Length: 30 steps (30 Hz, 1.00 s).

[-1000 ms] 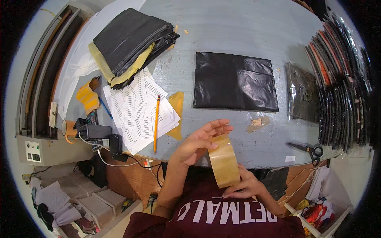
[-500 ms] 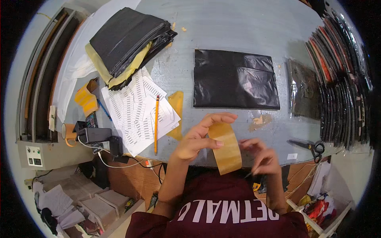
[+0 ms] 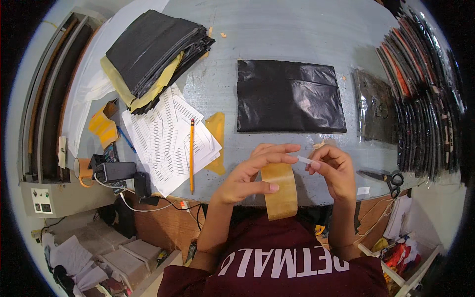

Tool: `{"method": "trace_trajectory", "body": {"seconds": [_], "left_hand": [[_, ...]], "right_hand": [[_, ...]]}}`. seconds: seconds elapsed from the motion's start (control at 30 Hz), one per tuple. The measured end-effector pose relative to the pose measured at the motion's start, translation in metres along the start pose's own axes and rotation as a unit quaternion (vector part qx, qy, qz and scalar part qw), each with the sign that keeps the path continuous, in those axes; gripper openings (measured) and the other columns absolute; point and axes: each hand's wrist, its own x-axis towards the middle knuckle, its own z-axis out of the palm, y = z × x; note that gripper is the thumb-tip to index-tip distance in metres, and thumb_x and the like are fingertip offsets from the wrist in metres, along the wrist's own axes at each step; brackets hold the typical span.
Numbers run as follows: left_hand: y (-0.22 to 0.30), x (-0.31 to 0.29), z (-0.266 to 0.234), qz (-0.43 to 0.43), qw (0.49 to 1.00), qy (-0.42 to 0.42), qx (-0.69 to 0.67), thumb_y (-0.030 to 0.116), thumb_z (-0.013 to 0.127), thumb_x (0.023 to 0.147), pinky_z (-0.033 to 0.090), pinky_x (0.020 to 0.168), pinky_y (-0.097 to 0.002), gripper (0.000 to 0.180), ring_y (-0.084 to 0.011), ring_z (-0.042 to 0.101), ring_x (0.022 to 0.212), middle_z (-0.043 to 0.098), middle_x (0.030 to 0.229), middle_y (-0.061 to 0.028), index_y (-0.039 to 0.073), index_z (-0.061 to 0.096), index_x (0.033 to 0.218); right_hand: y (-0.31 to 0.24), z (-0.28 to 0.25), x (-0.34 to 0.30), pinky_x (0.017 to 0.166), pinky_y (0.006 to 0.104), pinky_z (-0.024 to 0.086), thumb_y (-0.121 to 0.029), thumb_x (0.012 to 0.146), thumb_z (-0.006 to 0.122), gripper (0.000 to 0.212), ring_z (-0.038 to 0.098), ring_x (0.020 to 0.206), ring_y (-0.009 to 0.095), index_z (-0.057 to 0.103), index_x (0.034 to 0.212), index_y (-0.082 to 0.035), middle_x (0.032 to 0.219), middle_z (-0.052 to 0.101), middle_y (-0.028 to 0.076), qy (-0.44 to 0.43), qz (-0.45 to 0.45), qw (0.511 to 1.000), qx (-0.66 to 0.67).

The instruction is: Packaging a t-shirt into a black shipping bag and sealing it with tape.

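Grey worktable [image 3: 297,29], kinda scuffed, with a wooden front edge, and it's pretty cluttered. Flat black plastic bag [image 3: 289,96] lying in the middle, a thick stack of black bags [image 3: 158,49] with some yellow ones mixed in at the far left, and a spread of printed sheets [image 3: 166,141] near that with a yellow pencil [image 3: 191,156] lying across them. Along the right edge there's a long row of packaged items [image 3: 420,99] overlapping each other, plus a clear packet [image 3: 376,106] just beside them, and black-handled scissors [image 3: 383,178] near the table's front right corner. Off the left side sits a grey machine [image 3: 47,198] with a switch panel and some cables around it. Down low on the left are open cardboard boxes [image 3: 123,262] holding white papers or cloth, can't really tell which, and at lower right a white crate [image 3: 405,257] with colourful stuff in it. The roll of brown packing tape [image 3: 280,190] is held up at the table's front edge: left hand [image 3: 252,175] wrapped around it, thumb pressed on its side, and the right hand [image 3: 334,171] pinching the loose tape end [image 3: 304,159] between fingertips.
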Motion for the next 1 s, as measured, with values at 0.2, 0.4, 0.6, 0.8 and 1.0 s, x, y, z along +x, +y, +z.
{"method": "trace_trajectory", "body": {"seconds": [0.2, 0.4, 0.6, 0.8, 1.0], "left_hand": [[0.004, 0.003, -0.008, 0.02, 0.994, -0.068, 0.079, 0.021, 0.063, 0.075, 0.021, 0.105, -0.0386, 0.056, -0.0251, 0.038, 0.121, 0.048, 0.133, -0.0096, 0.004, 0.052, 0.127], [0.006, 0.002, -0.006, 0.009, 0.995, -0.055, 0.088, 0.022, 0.062, 0.076, 0.022, 0.105, -0.0378, 0.059, -0.0249, 0.038, 0.122, 0.048, 0.133, -0.0081, 0.004, 0.048, 0.13], [0.005, 0.001, -0.006, 0.018, 0.994, -0.053, 0.092, 0.023, 0.063, 0.076, 0.021, 0.106, -0.038, 0.062, -0.025, 0.037, 0.124, 0.047, 0.134, -0.0088, 0.004, 0.046, 0.132], [0.002, -0.002, -0.003, -0.01, 0.997, -0.034, 0.074, 0.024, 0.064, 0.075, 0.02, 0.106, -0.0379, 0.067, -0.0247, 0.036, 0.125, 0.042, 0.138, -0.0102, 0.004, 0.041, 0.135], [0.001, -0.004, -0.001, -0.021, 1.0, -0.007, -0.007, 0.022, 0.064, 0.075, 0.019, 0.107, -0.037, 0.068, -0.0239, 0.033, 0.126, 0.041, 0.138, -0.01, 0.004, 0.039, 0.135]], "right_hand": [[-0.002, 0.003, 0.004, 0.064, 0.0216, 0.043, -0.003, 0.081, 0.065, 0.007, 0.055, 0.07, 0.009, 0.059, 0.083, 0.0, 0.076, 0.06, 0.002, -0.016, 0.012, 1.0, -0.018], [-0.004, 0.002, 0.004, 0.064, 0.0208, 0.043, -0.002, 0.082, 0.063, 0.005, 0.055, 0.07, 0.008, 0.059, 0.083, 0.0, 0.076, 0.059, 0.002, -0.013, 0.001, 1.0, -0.019], [0.005, -0.001, 0.003, 0.065, 0.0224, 0.044, -0.004, 0.083, 0.063, 0.006, 0.056, 0.07, 0.01, 0.059, 0.084, 0.001, 0.076, 0.06, 0.004, 0.009, -0.02, 0.999, 0.028], [0.01, 0.009, 0.004, 0.071, 0.0264, 0.045, -0.007, 0.086, 0.06, 0.009, 0.058, 0.074, 0.014, 0.058, 0.086, 0.002, 0.077, 0.061, 0.008, 0.044, -0.047, 0.994, 0.084], [0.013, 0.004, 0.0, 0.077, 0.0325, 0.047, -0.009, 0.089, 0.055, 0.011, 0.06, 0.081, 0.019, 0.056, 0.086, 0.002, 0.085, 0.061, 0.012, 0.044, -0.071, 0.984, 0.159]]}}
